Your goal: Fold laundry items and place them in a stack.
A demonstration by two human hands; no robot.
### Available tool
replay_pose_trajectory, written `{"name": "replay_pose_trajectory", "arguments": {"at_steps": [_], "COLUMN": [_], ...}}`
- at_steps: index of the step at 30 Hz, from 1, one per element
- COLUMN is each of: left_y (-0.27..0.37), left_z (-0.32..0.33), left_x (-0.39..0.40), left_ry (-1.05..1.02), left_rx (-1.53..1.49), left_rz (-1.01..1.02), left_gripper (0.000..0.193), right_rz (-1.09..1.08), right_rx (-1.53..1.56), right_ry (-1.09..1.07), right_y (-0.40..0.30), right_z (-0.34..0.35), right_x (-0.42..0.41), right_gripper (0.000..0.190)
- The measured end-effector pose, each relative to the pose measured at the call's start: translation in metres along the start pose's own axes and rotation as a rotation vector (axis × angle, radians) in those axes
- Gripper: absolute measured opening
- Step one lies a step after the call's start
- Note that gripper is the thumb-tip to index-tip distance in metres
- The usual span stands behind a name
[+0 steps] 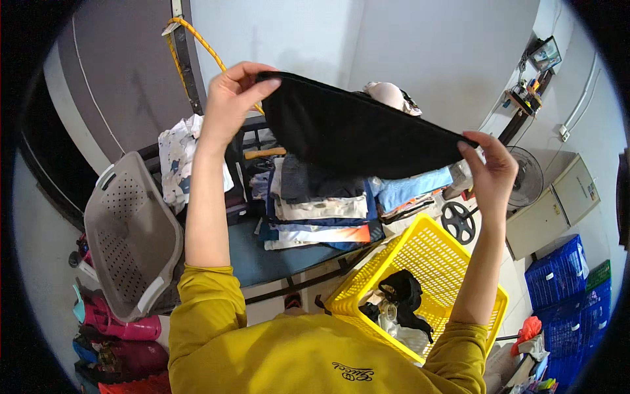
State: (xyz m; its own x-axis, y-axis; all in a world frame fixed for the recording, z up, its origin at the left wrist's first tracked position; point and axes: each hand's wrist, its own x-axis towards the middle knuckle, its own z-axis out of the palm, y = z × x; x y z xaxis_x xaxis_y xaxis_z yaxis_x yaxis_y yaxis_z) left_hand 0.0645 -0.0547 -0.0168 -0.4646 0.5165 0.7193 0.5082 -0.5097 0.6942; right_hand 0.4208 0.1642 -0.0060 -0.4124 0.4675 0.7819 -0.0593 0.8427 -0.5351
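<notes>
A black cloth garment (354, 128) is stretched out in the air before me, its exact kind not clear. Its upper left corner is pinched in my left hand (238, 96). My right hand (489, 165) grips the lower right corner, so the top edge slopes down to the right. Behind and below the garment, a stack of folded clothes (320, 212) lies on a blue-topped bench (275, 266), partly hidden. More folded clothes (413, 189) lie to the right, light blue on top. A pale bra cup (386, 94) shows above the garment's edge.
The yellow plastic basket (393, 256) at lower right holds black and white clothes (401, 300). At left stands a grey laundry basket (130, 236), beside a patterned white shirt (182, 157). A fan (525, 176) and blue crates (558, 280) are at right. A yellow cord (204, 44) hangs at upper left.
</notes>
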Motion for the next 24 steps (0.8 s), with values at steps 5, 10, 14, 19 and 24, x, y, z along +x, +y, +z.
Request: {"name": "replay_pose_trajectory", "arguments": {"at_steps": [5,10,14,19,24], "left_y": [-0.03,-0.088,-0.128,-0.176,-0.224], "left_z": [-0.051,-0.072,-0.084,-0.076,-0.038], "left_x": [-0.031,-0.102,-0.119,-0.077,-0.004], "left_ry": [-0.143,-0.387,-0.467,-0.176,-0.087], "left_rx": [-0.07,-0.208,-0.328,-0.291,-0.194], "left_rz": [-0.085,-0.368,-0.557,-0.502,-0.621], "left_gripper": [0.018,0.022,0.016,0.016,0.026], "right_rz": [0.228,0.493,0.662,0.693,0.568], "right_rx": [0.128,0.182,0.234,0.198,0.092], "right_ry": [-0.191,-0.505,-0.616,-0.481,-0.235], "right_y": [0.01,0.037,0.055,0.083,0.147], "right_z": [0.028,0.044,0.056,0.072,0.121], "right_x": [-0.012,-0.059,-0.069,-0.03,0.015], "right_gripper": [0.017,0.022,0.02,0.019,0.02]}}
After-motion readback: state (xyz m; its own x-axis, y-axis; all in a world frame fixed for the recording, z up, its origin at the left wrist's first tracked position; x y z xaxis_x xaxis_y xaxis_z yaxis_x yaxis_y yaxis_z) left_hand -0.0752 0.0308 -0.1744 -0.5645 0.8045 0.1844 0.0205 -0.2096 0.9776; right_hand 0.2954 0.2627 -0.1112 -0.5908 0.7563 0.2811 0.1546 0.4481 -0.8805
